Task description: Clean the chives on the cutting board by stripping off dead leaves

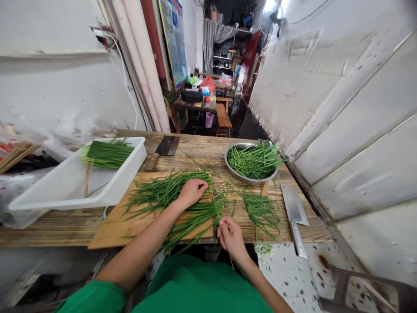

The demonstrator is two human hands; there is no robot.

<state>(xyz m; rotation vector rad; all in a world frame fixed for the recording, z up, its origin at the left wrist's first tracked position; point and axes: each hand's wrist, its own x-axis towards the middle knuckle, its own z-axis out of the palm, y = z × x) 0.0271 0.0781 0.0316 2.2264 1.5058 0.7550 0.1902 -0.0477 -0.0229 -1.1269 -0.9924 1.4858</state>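
Observation:
My left hand (193, 192) rests over the pile of green garlic chives (156, 191) on the wooden cutting board (114, 228), its fingers pinched at their cut ends. My right hand (232, 238) is closed at the board's near right corner, beside a second bunch of chives (198, 217). A thin bamboo skewer (232, 263) shows below the right fingers and seems to run up past the chive ends; its middle is partly hidden. Small pale cut bits (220, 189) lie scattered by the stem ends. More chives (260, 211) lie loose to the right.
A metal bowl (250, 178) heaped with chives stands at the back right. At the left is a white plastic tray (107, 198) with a chive bundle. One cleaver (167, 146) lies behind the board, another cleaver (295, 211) at the right, its handle over the table edge.

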